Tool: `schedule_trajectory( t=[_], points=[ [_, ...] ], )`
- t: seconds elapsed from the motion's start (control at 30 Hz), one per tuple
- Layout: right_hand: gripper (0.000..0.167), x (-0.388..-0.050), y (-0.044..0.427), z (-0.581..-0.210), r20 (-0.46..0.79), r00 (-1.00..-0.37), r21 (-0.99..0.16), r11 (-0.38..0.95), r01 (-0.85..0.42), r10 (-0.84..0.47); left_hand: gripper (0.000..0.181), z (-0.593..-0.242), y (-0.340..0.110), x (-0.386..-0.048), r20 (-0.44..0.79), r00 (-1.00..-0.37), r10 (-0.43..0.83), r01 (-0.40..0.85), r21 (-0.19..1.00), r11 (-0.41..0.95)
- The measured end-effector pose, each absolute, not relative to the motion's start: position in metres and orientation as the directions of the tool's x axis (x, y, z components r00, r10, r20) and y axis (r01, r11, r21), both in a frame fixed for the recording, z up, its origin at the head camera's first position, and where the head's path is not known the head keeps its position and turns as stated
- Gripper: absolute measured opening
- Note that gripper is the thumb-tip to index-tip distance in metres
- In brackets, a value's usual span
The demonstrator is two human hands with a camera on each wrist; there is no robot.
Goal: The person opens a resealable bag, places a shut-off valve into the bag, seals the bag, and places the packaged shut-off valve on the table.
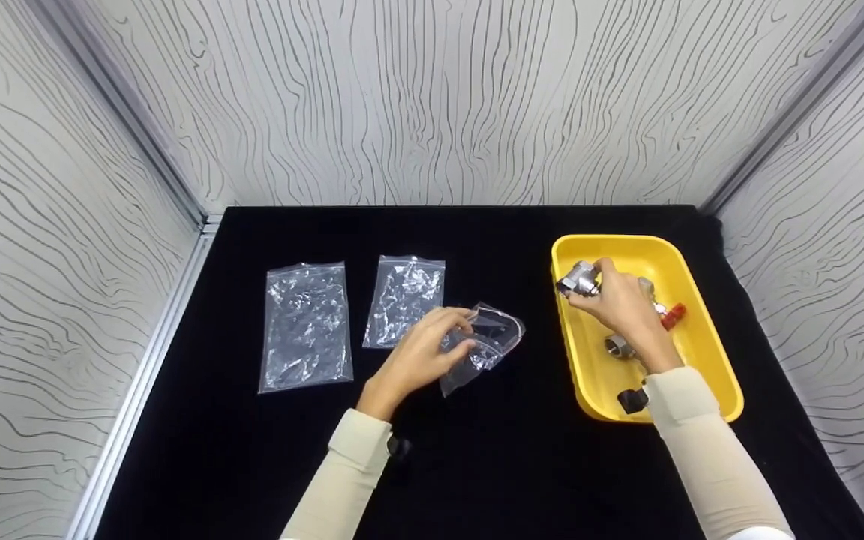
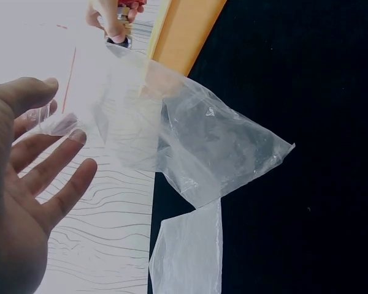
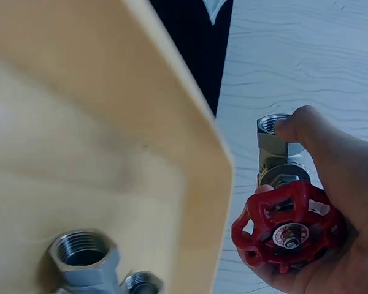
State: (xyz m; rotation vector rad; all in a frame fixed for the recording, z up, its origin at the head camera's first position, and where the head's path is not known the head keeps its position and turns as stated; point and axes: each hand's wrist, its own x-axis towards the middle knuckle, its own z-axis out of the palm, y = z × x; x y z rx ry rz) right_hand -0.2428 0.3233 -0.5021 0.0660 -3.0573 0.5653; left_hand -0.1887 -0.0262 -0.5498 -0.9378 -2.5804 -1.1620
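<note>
My left hand [image 1: 421, 351] pinches the edge of a clear plastic zip bag [image 2: 214, 135] between thumb and fingers. The bag's mouth gapes toward the right, and it looks empty. Over the left part of the yellow tray [image 1: 724, 367], my right hand [image 1: 627, 306] grips a metal gate valve [image 1: 579, 277]. In the right wrist view, the valve's red handwheel [image 3: 291, 236] lies against the palm, with the thumb on a threaded end. Below, inside the tray, are a threaded metal fitting [image 1: 618, 346] and a piece with a red handle [image 1: 673, 316], partly hidden by the right hand.
Two more clear zip bags lie flat on the black cloth: a larger bag [image 1: 306, 326] at the left and a smaller bag [image 1: 404, 300] beside the left hand. Patterned white panels [image 1: 432, 105] enclose the table at the back and both sides.
</note>
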Motion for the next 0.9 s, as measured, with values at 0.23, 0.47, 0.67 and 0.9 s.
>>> schedule_trajectory(
  t=[0.23,0.47,0.67,0.9],
  points=[
    [0.073,-0.235,0.315,-0.490,0.078,-0.996,-0.351,0.933,-0.072,-0.048,0.018,-0.550,-0.025,-0.189,0.406,-0.778,0.479,0.622,0.600,0.502],
    [0.072,-0.226,0.305,-0.478,0.087,-0.994,-0.347,0.933,-0.099,-0.073,0.016,-0.550,-0.025,-0.189,0.421,-0.760,0.496,0.643,0.595,0.481],
    [0.069,-0.219,0.297,-0.469,0.118,-0.988,-0.357,0.924,-0.140,-0.104,0.016,-0.551,-0.024,-0.189,0.421,-0.758,0.499,0.646,0.595,0.479],
    [0.064,-0.211,0.288,-0.464,0.137,-0.980,-0.405,0.894,-0.191,-0.147,0.015,-0.551,-0.021,-0.190,0.424,-0.755,0.501,0.648,0.597,0.472]
  ],
)
